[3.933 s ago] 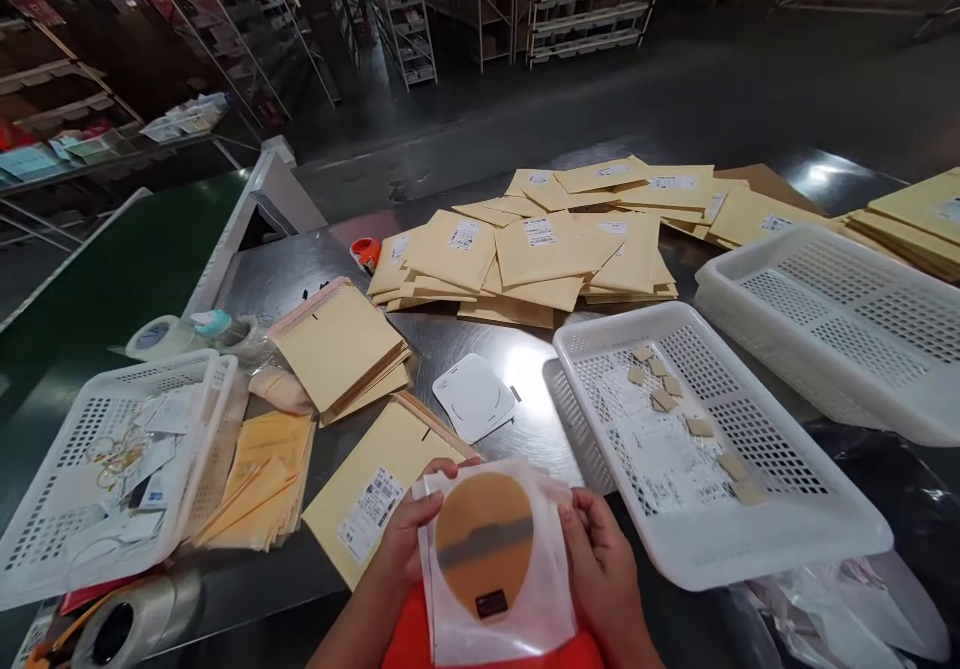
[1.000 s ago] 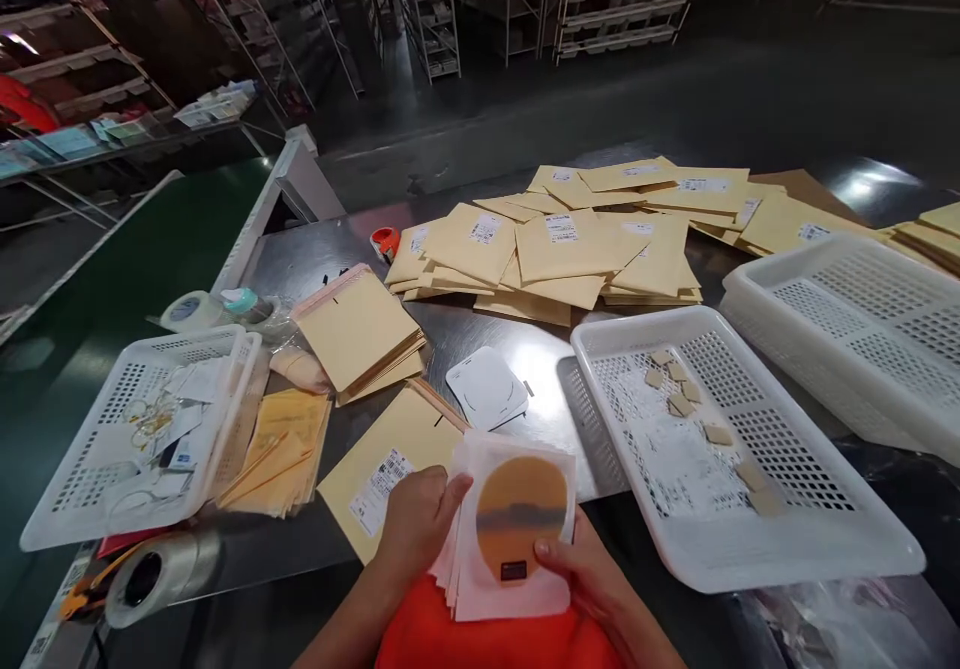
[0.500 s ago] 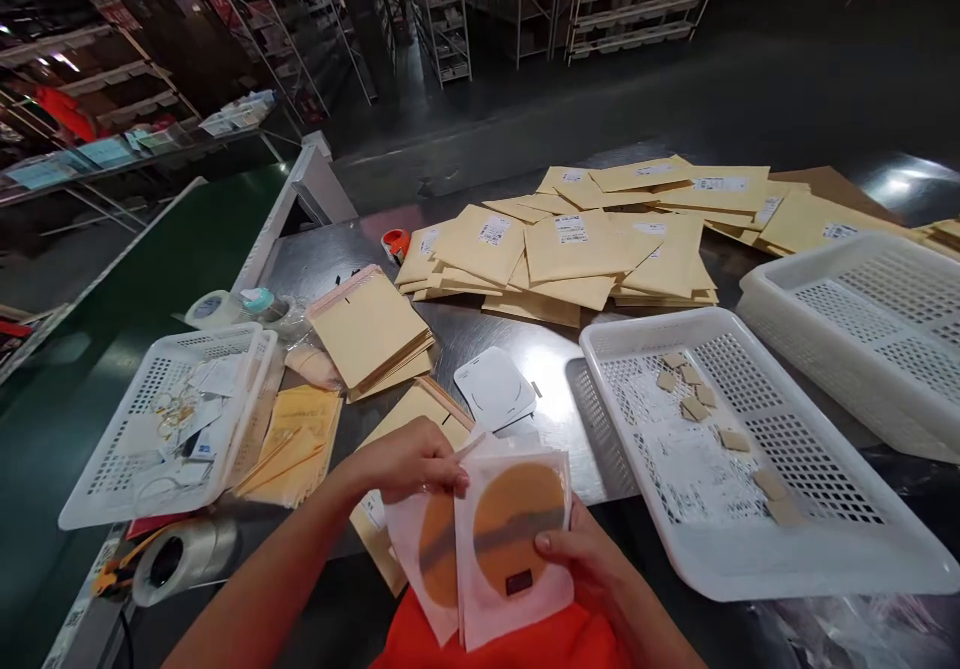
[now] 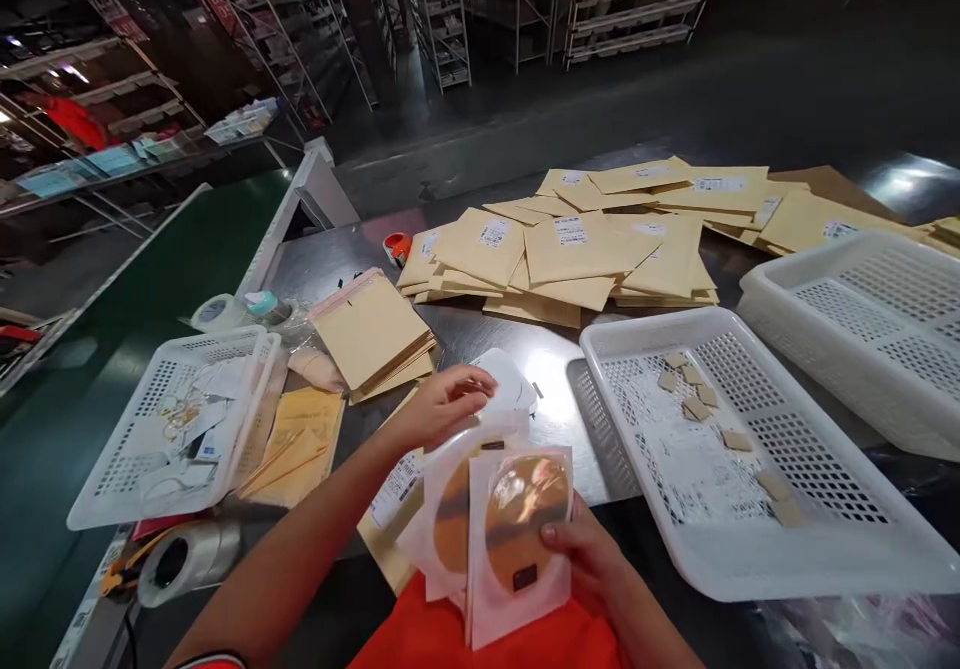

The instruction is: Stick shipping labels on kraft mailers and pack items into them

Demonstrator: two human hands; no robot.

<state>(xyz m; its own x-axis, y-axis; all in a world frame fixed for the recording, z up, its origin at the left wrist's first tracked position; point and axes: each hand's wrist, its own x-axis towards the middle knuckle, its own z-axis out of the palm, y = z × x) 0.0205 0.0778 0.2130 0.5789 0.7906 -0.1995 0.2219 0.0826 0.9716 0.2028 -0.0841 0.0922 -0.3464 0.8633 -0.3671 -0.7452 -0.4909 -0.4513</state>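
My right hand (image 4: 589,554) grips a fan of translucent white square sleeves (image 4: 517,539), its thumb on the front one. Round orange-brown discs with a grey band show inside, and the front sleeve has a small dark rectangle low down. My left hand (image 4: 450,404) is off these sleeves, fingers extended and apart, just above and behind their top edge. Beyond its fingertips lies a white card with rounded corners (image 4: 514,381), partly covered by the hand. A labelled padded envelope (image 4: 394,504) lies beneath my left forearm, partly hidden.
A white basket (image 4: 626,429) with small tan pieces stands right, another basket (image 4: 847,349) beyond it. At left are a basket of small items (image 4: 120,429), a tape roll (image 4: 187,564) and stacked yellow envelopes (image 4: 371,329). Labelled mailers (image 4: 577,249) are piled at the back.
My left hand has let go of the sleeves and moved up and forward toward the white card. The sleeves are fanned differently in my right hand, which still holds them.
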